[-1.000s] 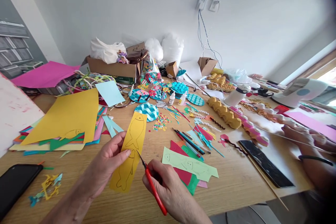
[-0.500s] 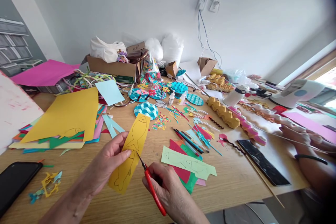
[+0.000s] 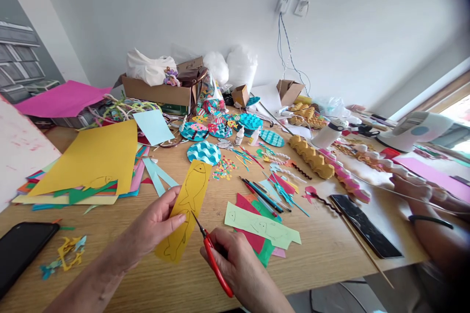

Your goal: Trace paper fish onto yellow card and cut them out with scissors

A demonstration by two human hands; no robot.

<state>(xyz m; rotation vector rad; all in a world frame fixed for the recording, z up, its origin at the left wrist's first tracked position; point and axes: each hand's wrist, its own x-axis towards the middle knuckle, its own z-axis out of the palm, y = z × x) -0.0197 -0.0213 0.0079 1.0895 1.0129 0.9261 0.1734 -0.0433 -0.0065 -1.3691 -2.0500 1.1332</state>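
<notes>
Between the thumb and fingers of my left hand (image 3: 161, 217) is a yellow paper strip (image 3: 194, 183) with two fish outlines drawn on it, one above the other. My right hand (image 3: 235, 259) grips red-handled scissors (image 3: 215, 266). Their dark tips meet the strip's right edge, near where the two fish come together. To the right of the scissors lies a pale green strip (image 3: 262, 225) with pencilled fish, resting on red and green paper scraps. Small yellow and blue offcuts (image 3: 68, 254) lie left of my left forearm.
Coloured paper sheets (image 3: 91, 156) are stacked at the left, behind a black phone (image 3: 22, 254). Pens (image 3: 262, 198), confetti and glue bottles (image 3: 239, 136) fill the middle. Another person's hands (image 3: 411, 188) work at the right, near a dark phone (image 3: 365, 225) and a wooden stick.
The yellow strip has turned slightly in my left hand, its lower end shifting up and right. My left thumb sits a little lower; the scissors stay at the strip's edge.
</notes>
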